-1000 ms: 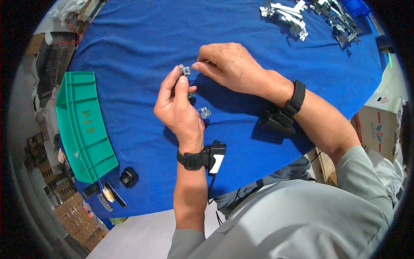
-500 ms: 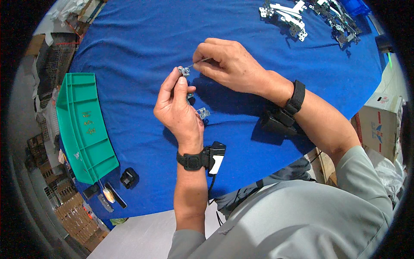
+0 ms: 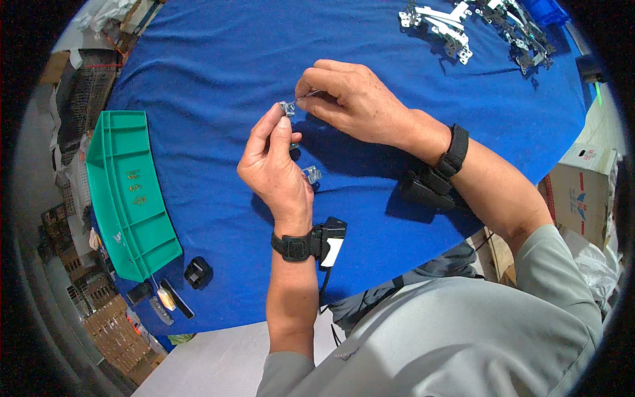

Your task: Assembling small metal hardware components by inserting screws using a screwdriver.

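Note:
Between the thumb and forefinger of my left hand (image 3: 279,171) is pinched a small silvery metal fitting (image 3: 287,110). My right hand (image 3: 362,104) has its fingers closed on a thin metal rod (image 3: 309,95), whose tip meets the fitting or lies just beside it. What kind of tool or part the rod is cannot be made out. A second silvery metal fitting (image 3: 313,175) shows beside the palm of my left hand; whether the hand holds it or it rests on the cloth is unclear. Something small shows past the curled fingers, mostly hidden.
Blue cloth (image 3: 218,198) covers the table. At the left lies a green compartmented tray (image 3: 159,228) with small brass-coloured pieces (image 3: 136,187). A black object (image 3: 198,272) is near its lower end. White and black metal brackets (image 3: 444,25) are piled at the far right.
The fitting in my left hand has shifted slightly to the right and turned a little. The rod stays in my right hand, which has hardly moved.

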`<act>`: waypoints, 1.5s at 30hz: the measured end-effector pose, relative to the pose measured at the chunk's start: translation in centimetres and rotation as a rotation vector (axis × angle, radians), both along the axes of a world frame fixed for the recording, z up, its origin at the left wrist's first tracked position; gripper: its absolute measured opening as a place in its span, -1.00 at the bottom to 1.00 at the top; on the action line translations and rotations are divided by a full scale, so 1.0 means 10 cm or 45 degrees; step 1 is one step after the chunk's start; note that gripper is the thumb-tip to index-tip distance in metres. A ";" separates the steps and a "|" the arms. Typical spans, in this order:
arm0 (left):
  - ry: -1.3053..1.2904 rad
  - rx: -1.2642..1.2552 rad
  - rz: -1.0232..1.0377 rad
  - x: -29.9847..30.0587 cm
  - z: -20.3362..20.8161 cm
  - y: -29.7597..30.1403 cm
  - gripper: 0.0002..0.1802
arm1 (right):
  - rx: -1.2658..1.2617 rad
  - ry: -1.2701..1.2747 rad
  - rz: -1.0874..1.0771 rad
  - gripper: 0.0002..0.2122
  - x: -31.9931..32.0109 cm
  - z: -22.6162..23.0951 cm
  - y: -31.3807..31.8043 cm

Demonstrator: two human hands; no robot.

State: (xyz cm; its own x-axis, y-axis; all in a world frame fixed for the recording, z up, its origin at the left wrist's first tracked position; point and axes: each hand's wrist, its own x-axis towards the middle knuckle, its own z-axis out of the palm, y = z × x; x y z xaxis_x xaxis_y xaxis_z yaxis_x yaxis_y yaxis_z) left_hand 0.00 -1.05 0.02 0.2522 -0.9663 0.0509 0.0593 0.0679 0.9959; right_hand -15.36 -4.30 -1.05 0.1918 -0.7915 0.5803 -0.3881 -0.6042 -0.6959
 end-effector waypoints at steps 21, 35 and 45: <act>-0.074 -0.059 -0.120 0.07 0.01 -0.03 -0.79 | 0.227 0.266 -0.074 -0.70 -0.03 0.05 0.01; -0.041 -0.009 -0.076 0.02 0.02 -0.03 -0.80 | 0.114 0.062 -0.053 -0.75 0.00 -0.03 0.00; -0.064 -0.033 -0.061 0.03 0.00 -0.03 -0.78 | 0.083 0.019 -0.043 -0.78 0.02 -0.04 0.00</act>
